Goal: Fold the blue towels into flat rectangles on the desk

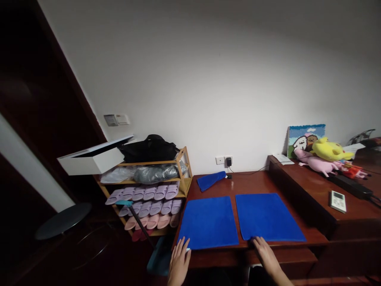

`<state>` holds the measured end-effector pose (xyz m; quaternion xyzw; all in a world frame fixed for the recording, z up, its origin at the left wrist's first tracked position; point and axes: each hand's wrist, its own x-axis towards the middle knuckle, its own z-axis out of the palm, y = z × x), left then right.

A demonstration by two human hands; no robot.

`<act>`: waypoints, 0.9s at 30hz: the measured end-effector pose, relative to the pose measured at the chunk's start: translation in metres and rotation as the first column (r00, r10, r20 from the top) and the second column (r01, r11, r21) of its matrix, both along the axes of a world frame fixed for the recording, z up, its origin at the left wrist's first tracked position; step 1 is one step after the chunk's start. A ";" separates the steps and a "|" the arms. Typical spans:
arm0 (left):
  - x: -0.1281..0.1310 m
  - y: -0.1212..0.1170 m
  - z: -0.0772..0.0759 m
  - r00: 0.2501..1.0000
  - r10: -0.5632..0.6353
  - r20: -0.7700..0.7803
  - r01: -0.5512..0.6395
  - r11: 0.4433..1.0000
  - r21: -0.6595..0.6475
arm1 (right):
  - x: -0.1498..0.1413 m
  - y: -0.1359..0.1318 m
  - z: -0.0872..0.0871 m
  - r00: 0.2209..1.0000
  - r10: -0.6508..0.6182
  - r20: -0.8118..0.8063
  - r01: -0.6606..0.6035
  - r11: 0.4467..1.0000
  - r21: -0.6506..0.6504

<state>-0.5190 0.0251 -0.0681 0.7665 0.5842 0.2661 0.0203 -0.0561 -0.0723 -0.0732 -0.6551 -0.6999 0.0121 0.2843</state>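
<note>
"Dragging worries me most. The left cloth (210,222) lies flat with its near edge close to the front of the bench (250,184). A tug from the left hand (179,260) at that corner could crease it or pull it over the edge."

"And the right cloth (269,216)?"

"Same risk, I'd judge. The right hand (266,256) is at its near edge, by the inner corner. A pull there could skew it, or push it across the narrow strip of bare wood towards its neighbour."

"What about the folded cloth (211,180) at the back?"

"It sits just beside the black cable (247,173). A careless sweep could catch both and tug at the plug (229,161)."

"How are the hands placed?"

"Both reach in from the front, well apart. The left points forward at the cloth's near outer corner, fingers long and slightly spread, its grip wide. The right slants inward, fingers bent down."

"Is the right pinching anything?"

"I cannot tell; the fingertips are dark and blurred, so its grip might be on the edge or merely against it."
</note>
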 end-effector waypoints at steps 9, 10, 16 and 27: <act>0.002 -0.001 0.003 1.000 -0.008 0.020 0.009 1.000 -0.016 | 0.000 -0.015 0.002 0.996 0.082 -0.023 -0.082 0.997 0.010; 0.002 -0.001 0.003 1.000 -0.008 0.017 0.008 1.000 -0.015 | -0.001 -0.017 -0.004 0.997 0.071 -0.021 -0.070 0.997 0.008; 0.001 0.001 0.000 1.000 -0.006 -0.005 0.006 1.000 0.000 | -0.007 -0.035 -0.022 0.994 0.084 0.074 -0.086 0.996 0.025; 0.002 0.001 0.001 1.000 -0.007 -0.020 0.007 1.000 -0.001 | -0.001 0.001 0.011 0.995 -0.091 0.041 0.092 0.995 -0.039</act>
